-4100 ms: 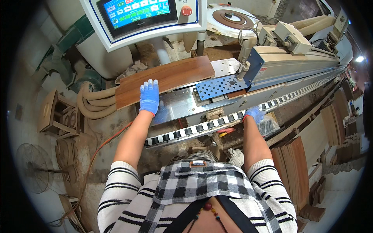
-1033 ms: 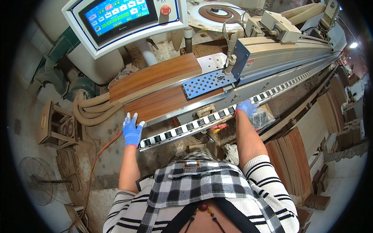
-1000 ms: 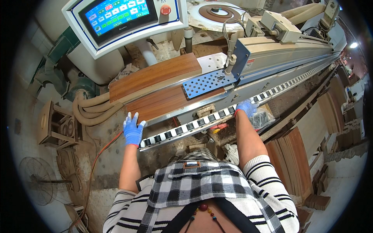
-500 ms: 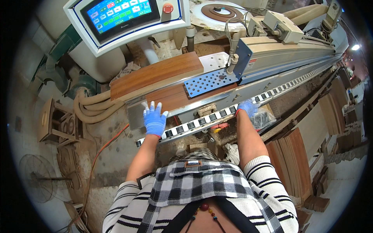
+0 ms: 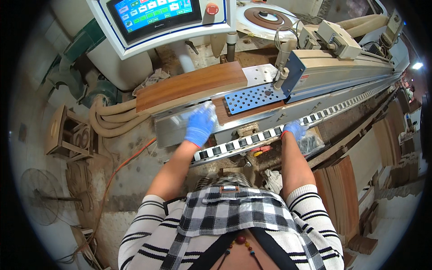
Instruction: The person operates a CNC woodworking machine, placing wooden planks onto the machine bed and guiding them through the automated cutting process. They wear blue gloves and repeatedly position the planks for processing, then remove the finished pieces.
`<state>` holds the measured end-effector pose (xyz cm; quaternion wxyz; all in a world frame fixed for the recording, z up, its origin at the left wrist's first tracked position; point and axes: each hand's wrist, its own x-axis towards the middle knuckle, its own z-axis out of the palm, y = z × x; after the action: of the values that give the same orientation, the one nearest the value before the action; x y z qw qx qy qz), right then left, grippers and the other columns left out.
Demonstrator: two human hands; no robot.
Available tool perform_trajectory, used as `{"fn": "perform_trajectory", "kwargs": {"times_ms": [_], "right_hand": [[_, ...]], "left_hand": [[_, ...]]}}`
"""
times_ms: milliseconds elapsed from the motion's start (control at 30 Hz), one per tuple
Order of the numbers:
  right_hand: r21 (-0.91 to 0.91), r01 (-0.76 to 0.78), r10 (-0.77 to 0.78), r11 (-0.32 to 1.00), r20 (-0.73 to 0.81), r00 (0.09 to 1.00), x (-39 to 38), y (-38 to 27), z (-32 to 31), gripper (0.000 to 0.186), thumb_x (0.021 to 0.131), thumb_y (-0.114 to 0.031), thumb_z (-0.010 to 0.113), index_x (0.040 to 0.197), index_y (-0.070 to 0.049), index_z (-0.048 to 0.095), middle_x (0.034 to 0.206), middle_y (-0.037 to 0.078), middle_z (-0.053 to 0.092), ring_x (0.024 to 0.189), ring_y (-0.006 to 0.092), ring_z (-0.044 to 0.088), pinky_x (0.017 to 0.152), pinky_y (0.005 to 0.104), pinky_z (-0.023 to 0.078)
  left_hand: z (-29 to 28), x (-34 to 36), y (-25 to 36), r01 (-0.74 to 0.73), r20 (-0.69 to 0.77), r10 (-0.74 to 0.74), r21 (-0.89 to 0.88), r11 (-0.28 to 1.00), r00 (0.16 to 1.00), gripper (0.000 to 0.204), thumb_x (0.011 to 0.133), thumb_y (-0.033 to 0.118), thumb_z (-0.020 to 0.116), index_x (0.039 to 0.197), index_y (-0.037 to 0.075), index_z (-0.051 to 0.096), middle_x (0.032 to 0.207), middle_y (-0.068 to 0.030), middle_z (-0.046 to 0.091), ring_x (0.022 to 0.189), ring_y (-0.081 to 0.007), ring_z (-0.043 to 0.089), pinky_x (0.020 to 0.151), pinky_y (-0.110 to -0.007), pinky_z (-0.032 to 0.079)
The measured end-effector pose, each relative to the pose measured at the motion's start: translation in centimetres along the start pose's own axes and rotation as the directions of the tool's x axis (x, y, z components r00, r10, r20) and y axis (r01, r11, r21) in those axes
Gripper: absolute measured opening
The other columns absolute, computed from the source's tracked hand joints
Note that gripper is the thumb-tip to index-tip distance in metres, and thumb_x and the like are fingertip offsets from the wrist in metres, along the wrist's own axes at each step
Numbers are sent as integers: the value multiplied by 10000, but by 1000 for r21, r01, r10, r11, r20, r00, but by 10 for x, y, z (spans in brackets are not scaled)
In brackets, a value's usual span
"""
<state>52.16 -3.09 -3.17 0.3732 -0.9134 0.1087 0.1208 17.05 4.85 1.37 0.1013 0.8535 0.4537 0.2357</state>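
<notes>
My left hand [image 5: 201,120], in a blue glove with pale fingertips, is blurred, fingers extended over the steel bed [image 5: 173,128] at the left end of a brown board [image 5: 236,114]. This board runs under the blue perforated plate [image 5: 249,98] of the machine. Whether my fingertips touch it is unclear. My right hand [image 5: 294,129], also gloved, is closed on the roller rail [image 5: 243,143] along the machine's front, its fingers partly hidden. A second wood board [image 5: 189,85] lies behind the steel bed.
A control screen [image 5: 155,13] with a red button [image 5: 212,8] overhangs the machine housing [image 5: 342,67]. Ribbed hoses [image 5: 105,121], a wooden stool [image 5: 67,132], an orange cable [image 5: 130,159] and a fan [image 5: 40,193] are at left. Stacked panels [image 5: 335,193] stand at right.
My left hand has moved rightward and farther forward along the bed. The front board has slid right under the blue plate, exposing more steel. My right hand stays on the rail.
</notes>
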Motion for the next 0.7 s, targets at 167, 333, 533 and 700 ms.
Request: {"fn": "perform_trajectory", "kwargs": {"times_ms": [167, 333, 533, 700], "right_hand": [[14, 10, -9, 1000, -48, 999, -5, -1, -2, 620, 920, -492, 430, 1360, -58, 385, 1293, 223, 486, 1113, 394, 547, 909, 474, 459], [18, 28, -27, 999, -48, 998, -9, -1, -3, 619, 917, -486, 436, 1363, -61, 383, 1293, 222, 489, 1121, 394, 541, 914, 477, 453], [-8, 32, -32, 999, 36, 999, -8, 0, -8, 696, 891, -483, 484, 1423, -81, 286, 1340, 202, 429, 1175, 383, 487, 944, 483, 433], [-2, 2, -2, 1000, 0, 1000, -1, 1, -3, 718, 876, -496, 499, 1421, -79, 288, 1324, 203, 438, 1174, 385, 483, 954, 482, 423]], "left_hand": [[-61, 53, -47, 152, -2, -178, 526, 837, 984, 783, 853, 524, 542, 1464, 114, 273, 1515, -131, 257, 1398, -333, 220, 1130, -523, 92], [-68, 66, -71, 152, 246, -344, 570, 807, 906, 917, 794, 633, 560, 1483, 136, 216, 1535, -111, 213, 1419, -285, 187, 1146, -479, 101], [-56, 50, -72, 152, 167, -288, 553, 819, 943, 768, 834, 482, 607, 1444, 126, 305, 1493, -127, 302, 1377, -296, 273, 1126, -460, 188], [-35, 23, -75, 110, 30, -176, 677, 728, 984, 527, 881, 249, 543, 1363, 84, 407, 1395, -156, 429, 1258, -315, 424, 1060, -441, 302]]}}
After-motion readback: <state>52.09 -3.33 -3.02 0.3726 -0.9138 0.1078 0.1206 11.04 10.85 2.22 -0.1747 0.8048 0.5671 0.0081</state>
